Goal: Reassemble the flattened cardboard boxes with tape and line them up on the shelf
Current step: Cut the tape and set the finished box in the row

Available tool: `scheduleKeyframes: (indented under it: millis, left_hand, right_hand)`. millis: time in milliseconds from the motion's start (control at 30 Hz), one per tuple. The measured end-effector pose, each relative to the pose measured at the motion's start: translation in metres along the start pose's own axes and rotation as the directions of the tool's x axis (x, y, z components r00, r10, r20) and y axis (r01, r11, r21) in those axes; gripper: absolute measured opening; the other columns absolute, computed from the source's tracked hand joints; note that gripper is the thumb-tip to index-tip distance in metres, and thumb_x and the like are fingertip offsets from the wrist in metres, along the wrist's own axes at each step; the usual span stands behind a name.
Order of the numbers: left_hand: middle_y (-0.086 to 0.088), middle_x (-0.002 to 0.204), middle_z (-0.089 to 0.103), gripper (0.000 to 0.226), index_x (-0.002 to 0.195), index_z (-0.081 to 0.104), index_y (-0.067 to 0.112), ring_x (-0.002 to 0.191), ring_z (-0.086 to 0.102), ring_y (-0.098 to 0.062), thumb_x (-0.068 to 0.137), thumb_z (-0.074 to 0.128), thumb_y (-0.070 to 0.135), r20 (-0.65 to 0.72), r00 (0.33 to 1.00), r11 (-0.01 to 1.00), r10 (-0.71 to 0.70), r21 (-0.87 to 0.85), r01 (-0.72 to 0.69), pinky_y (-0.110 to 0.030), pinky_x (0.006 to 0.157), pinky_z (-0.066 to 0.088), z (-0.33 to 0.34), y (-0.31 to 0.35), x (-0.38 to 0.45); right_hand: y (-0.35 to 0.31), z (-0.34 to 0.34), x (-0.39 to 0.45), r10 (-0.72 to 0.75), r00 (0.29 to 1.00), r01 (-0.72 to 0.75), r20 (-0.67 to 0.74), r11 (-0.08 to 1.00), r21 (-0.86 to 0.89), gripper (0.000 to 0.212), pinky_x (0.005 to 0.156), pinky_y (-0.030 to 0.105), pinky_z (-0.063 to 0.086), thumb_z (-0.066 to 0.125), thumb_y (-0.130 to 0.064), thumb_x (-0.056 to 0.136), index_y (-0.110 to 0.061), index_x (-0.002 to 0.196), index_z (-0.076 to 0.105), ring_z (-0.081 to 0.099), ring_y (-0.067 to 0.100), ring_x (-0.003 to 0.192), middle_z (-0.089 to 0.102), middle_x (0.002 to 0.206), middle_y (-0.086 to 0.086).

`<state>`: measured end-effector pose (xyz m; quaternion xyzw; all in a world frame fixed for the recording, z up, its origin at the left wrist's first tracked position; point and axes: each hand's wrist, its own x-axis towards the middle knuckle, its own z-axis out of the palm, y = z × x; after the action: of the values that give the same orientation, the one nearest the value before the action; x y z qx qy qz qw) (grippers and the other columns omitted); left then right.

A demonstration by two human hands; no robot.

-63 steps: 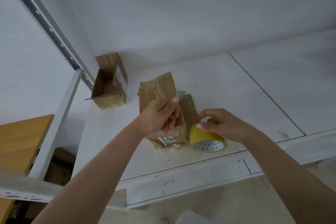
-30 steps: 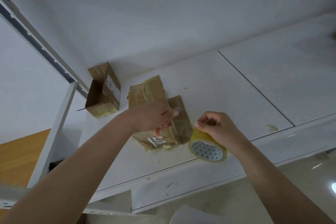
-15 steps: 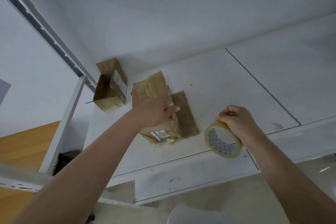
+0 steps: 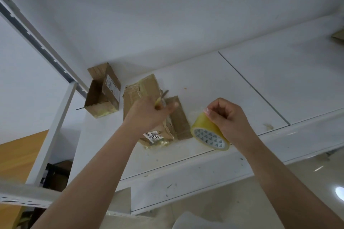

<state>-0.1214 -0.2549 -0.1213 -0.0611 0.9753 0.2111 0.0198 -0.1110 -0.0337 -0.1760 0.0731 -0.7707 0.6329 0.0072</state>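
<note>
A taped brown cardboard box with a white label lies on the white shelf, one flap spread flat to its right. My left hand hovers over the box and grips a small yellow-handled cutter whose grey tip points up and away. My right hand holds a roll of yellowish clear tape just right of the flap, fingers curled over the roll's top edge. Whether a strip of tape runs from the roll to the box is unclear.
An open-topped small cardboard box stands at the shelf's back left beside the slotted upright. A bit of cardboard shows at the far right edge. A wooden surface lies lower left, and a seam divides the shelf boards.
My right hand has brought the tape roll back left, close to the box's flap. My left hand has lifted slightly, so the cutter now shows above my fingers.
</note>
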Motion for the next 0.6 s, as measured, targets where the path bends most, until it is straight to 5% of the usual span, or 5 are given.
scheduleKeyframes:
  millis: [167, 267, 367, 600]
  left_hand:
    - [0.021, 0.055, 0.06, 0.066, 0.07, 0.061, 0.023, 0.051, 0.054, 0.005, 0.059, 0.055, 0.088, -0.053, 0.998, 0.918, 0.045, -0.391, -0.062, -0.026, 0.058, 0.045, 0.008, 0.019, -0.031]
    - [0.007, 0.066, 0.07, 0.032, 0.071, 0.067, 0.019, 0.059, 0.064, -0.01, 0.075, 0.079, 0.048, -0.129, 0.992, 0.86, 0.002, -0.505, -0.067, -0.038, 0.063, 0.055, 0.021, 0.026, -0.04]
    - [-0.002, 0.061, 0.068, 0.029, 0.065, 0.061, 0.012, 0.054, 0.058, -0.016, 0.082, 0.078, 0.028, -0.211, 0.976, 0.753, -0.055, -0.65, -0.098, -0.036, 0.057, 0.051, 0.033, 0.035, -0.053]
    - [0.005, 0.056, 0.064, 0.041, 0.051, 0.056, 0.023, 0.043, 0.049, 0.0, 0.089, 0.07, 0.017, 0.023, 0.969, 0.348, -0.247, -0.931, 0.111, -0.021, 0.055, 0.038, 0.055, 0.05, -0.077]
  right_hand:
    - [-0.013, 0.014, 0.001, -0.074, 0.997, 0.075, 0.015, 0.994, -0.076, 0.013, 0.068, 0.047, 0.051, 0.064, -0.025, 0.091, -0.029, 0.079, 0.06, 0.051, 0.012, 0.062, 0.054, 0.061, -0.007]
    - [-0.013, 0.021, 0.001, -0.126, 0.992, 0.121, -0.03, 0.983, -0.139, 0.016, 0.064, 0.041, 0.049, 0.065, -0.03, 0.091, -0.03, 0.076, 0.06, 0.052, 0.011, 0.059, 0.056, 0.06, -0.013]
    - [-0.012, 0.025, -0.002, -0.185, 0.971, 0.139, -0.155, 0.954, -0.264, 0.017, 0.063, 0.035, 0.05, 0.064, -0.041, 0.09, -0.031, 0.076, 0.062, 0.061, 0.009, 0.066, 0.065, 0.069, -0.012]
    - [-0.008, 0.035, -0.004, -0.284, 0.923, 0.214, -0.261, 0.94, -0.266, 0.012, 0.061, 0.037, 0.053, 0.064, -0.038, 0.091, -0.029, 0.081, 0.066, 0.064, 0.011, 0.066, 0.066, 0.069, -0.014]
